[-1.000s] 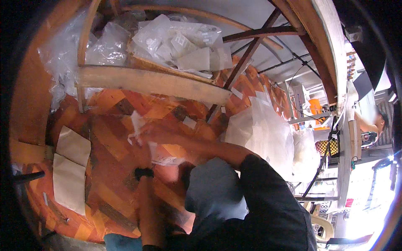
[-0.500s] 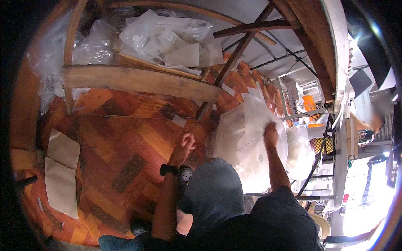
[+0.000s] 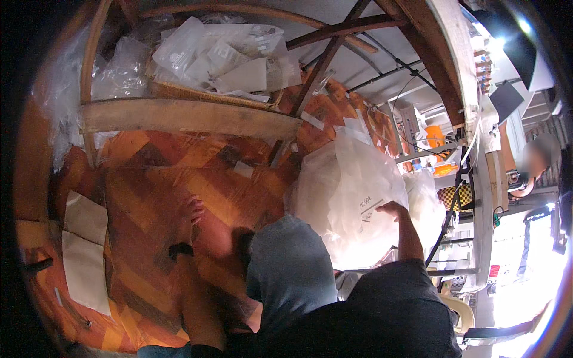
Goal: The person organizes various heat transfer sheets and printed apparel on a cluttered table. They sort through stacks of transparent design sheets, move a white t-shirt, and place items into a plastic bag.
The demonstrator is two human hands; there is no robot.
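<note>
A large, bulging translucent white plastic bag [image 3: 334, 191] stands on the floor right of the middle, with pale contents showing dimly through it. At its right side is my right hand [image 3: 391, 210], fingers stretched out against the plastic near some dark print, not closed round it. My left hand [image 3: 192, 210], slightly blurred, hovers over the wooden floor [image 3: 149, 232] to the left of the bag. Its fingers are apart and nothing is in them. On that wrist sits a dark band [image 3: 180, 250].
A flat beige folded sheet [image 3: 86, 250] lies at the left. Beyond a wooden crossbar [image 3: 185, 116] is a box heaped with clear plastic bags [image 3: 221, 59]. Another white bag [image 3: 425, 200] stands farther right, near table legs. A person [image 3: 528, 161] is at the far right.
My left hand has swung left, away from the bag, and its curled fingers have opened. The right hand has moved down the bag, its fist loosening to outstretched fingers. The view has shifted slightly.
</note>
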